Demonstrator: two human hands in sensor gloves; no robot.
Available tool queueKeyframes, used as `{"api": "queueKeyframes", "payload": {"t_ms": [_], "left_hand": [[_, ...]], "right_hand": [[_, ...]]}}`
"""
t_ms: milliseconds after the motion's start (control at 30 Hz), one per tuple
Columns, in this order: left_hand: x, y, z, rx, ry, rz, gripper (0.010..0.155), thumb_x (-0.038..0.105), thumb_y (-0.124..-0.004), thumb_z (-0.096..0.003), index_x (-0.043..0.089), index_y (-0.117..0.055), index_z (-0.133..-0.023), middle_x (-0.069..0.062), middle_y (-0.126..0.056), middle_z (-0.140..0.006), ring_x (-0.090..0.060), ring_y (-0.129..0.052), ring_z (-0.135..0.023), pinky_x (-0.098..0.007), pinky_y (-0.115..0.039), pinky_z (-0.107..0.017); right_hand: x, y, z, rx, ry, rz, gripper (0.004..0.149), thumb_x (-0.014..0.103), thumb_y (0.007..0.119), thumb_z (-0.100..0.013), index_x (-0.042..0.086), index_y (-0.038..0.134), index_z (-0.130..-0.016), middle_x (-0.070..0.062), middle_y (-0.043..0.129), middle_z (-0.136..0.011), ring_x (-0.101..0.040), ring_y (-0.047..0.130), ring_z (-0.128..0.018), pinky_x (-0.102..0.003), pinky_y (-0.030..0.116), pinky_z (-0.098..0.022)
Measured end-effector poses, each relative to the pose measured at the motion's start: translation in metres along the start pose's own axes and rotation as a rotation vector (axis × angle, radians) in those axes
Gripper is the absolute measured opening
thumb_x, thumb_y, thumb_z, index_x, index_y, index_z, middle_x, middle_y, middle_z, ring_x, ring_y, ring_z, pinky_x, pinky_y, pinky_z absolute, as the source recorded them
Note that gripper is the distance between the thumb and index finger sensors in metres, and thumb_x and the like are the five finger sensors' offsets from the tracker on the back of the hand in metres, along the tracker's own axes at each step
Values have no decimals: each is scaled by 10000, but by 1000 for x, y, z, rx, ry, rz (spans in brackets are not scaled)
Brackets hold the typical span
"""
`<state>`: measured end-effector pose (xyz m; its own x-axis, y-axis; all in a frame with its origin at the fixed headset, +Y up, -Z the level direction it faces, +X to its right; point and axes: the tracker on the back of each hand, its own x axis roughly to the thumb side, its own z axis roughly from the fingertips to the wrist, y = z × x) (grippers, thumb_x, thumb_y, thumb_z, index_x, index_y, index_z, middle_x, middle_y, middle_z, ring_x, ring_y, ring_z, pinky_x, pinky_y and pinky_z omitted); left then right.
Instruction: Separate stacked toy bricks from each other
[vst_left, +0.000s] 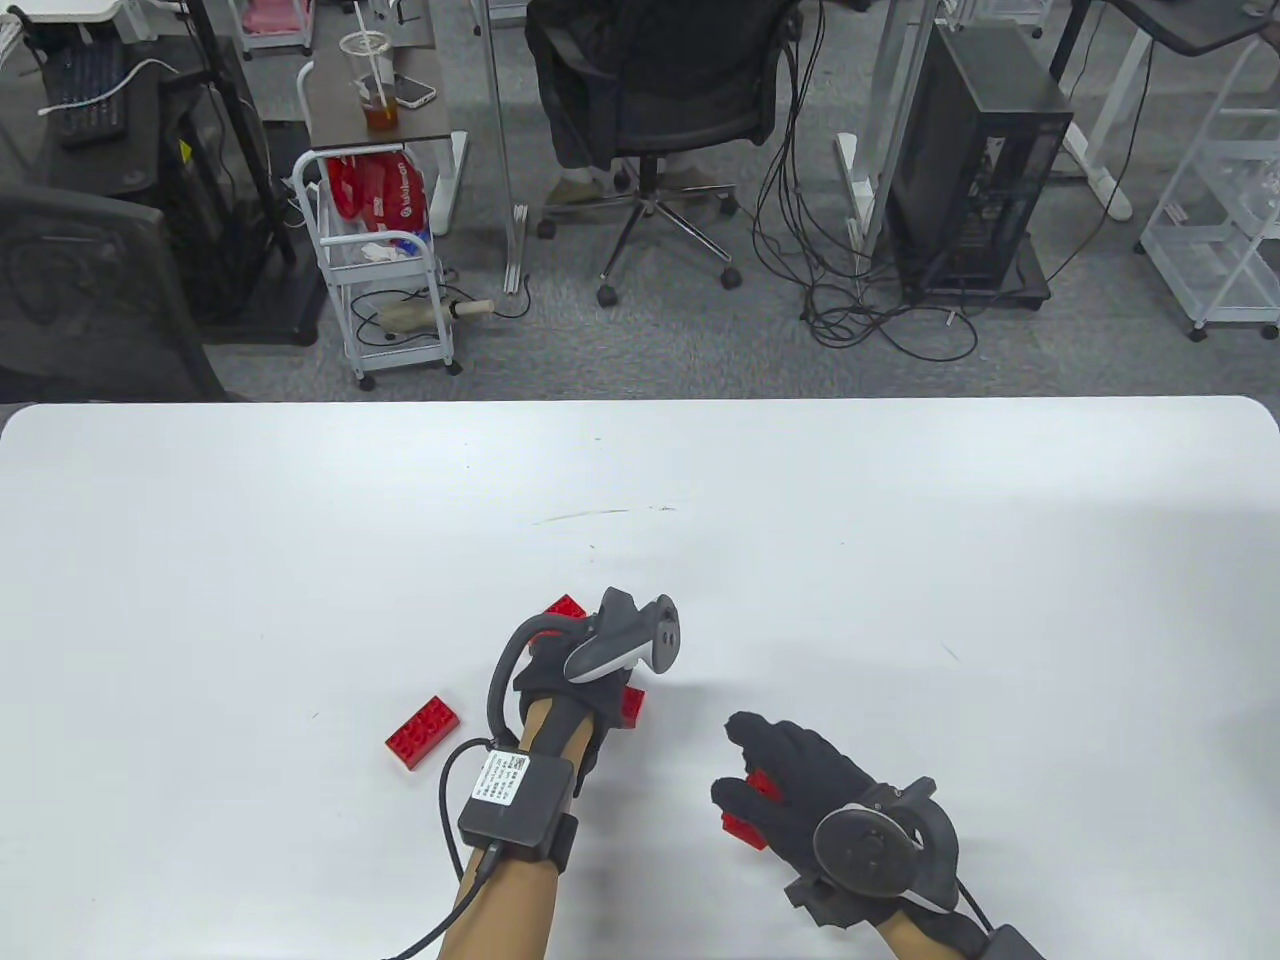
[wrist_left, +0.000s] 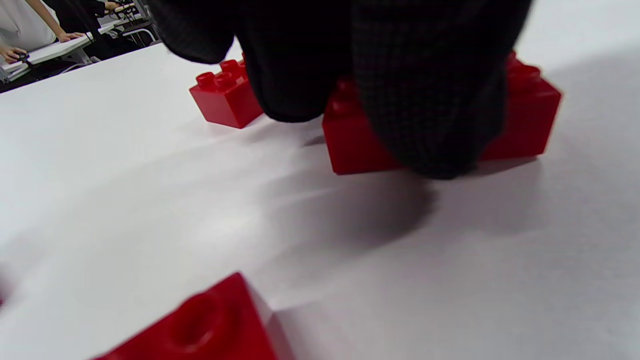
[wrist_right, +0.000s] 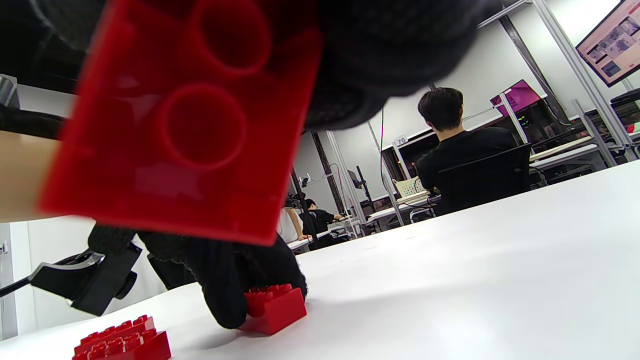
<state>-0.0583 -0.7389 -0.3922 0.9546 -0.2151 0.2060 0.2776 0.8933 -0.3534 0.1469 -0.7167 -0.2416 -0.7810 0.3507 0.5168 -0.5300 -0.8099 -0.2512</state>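
Observation:
All bricks are red. My left hand (vst_left: 575, 690) is down on the table, and its fingers (wrist_left: 425, 100) grip a long brick (wrist_left: 530, 110) that lies flat there; the brick also shows in the table view (vst_left: 632, 705) and the right wrist view (wrist_right: 277, 307). A small brick (wrist_left: 225, 97) sits just beyond it and shows past the hand in the table view (vst_left: 563, 607). My right hand (vst_left: 770, 790) holds another brick (vst_left: 745, 828) above the table, its hollow underside toward the right wrist camera (wrist_right: 175, 125). A loose long brick (vst_left: 424, 731) lies left of my left wrist.
The white table (vst_left: 900, 560) stretches far and to both sides. Beyond its far edge are an office chair (vst_left: 660, 90), a computer tower (vst_left: 975, 160) and a wire cart (vst_left: 385, 270) on the floor.

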Motion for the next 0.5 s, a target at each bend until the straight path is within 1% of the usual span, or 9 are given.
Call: {"api": "queueKeyframes", "payload": {"t_ms": [133, 200, 267, 300, 333, 400, 500], "left_hand": [[2, -1, 1, 17, -1, -32, 641, 453, -955, -318, 463, -808, -942, 132, -875, -1025, -174, -935, -894, -499, -662, -778], [1, 0, 2, -12, -6, -18, 676, 454, -945, -326, 451, -777, -982, 114, -861, -1049, -193, -915, -923, -511, -647, -784], [-4, 3, 4, -45, -4, 6, 782, 476, -932, -325, 445, -663, -1059, 93, -816, -1094, -207, -881, -962, -520, -628, -793], [-7, 5, 6, -43, -5, 36, 790, 478, -929, -327, 442, -652, -1066, 82, -798, -1107, -216, -867, -974, -524, -621, -794], [-10, 7, 9, -32, -4, 52, 789, 473, -929, -329, 436, -652, -1067, 74, -791, -1111, -222, -860, -978, -527, -617, -794], [-18, 14, 19, 31, -17, 100, 782, 479, -919, -334, 429, -652, -1068, 71, -791, -1108, -220, -862, -973, -524, -624, -789], [-25, 23, 39, 72, -75, 213, 782, 494, -899, -348, 404, -643, -1081, 50, -783, -1113, -232, -858, -972, -528, -625, -783]], "right_hand": [[0, 1, 0, 10, -2, -8, 689, 646, 622, -468, 189, 717, -975, -39, 895, -726, -189, 982, -473, -265, 928, -271], [0, 1, 0, 14, -3, -8, 690, 646, 623, -468, 189, 714, -977, -39, 893, -729, -189, 982, -475, -266, 928, -274], [0, 0, 0, 9, -2, -11, 690, 645, 625, -465, 190, 715, -977, -40, 892, -731, -191, 982, -477, -267, 928, -276], [-1, -1, 0, 6, 1, -16, 691, 644, 628, -465, 190, 713, -978, -40, 892, -732, -191, 982, -477, -267, 928, -275], [-1, -1, 0, 0, 3, -21, 691, 643, 632, -463, 190, 712, -979, -39, 891, -733, -191, 981, -479, -267, 928, -276], [-2, -2, 0, -9, 9, -35, 691, 643, 637, -460, 194, 709, -979, -37, 890, -737, -192, 982, -480, -265, 928, -276], [-3, -3, 0, -17, 20, -61, 692, 643, 640, -456, 198, 704, -982, -33, 888, -746, -189, 984, -488, -261, 932, -282]]}}
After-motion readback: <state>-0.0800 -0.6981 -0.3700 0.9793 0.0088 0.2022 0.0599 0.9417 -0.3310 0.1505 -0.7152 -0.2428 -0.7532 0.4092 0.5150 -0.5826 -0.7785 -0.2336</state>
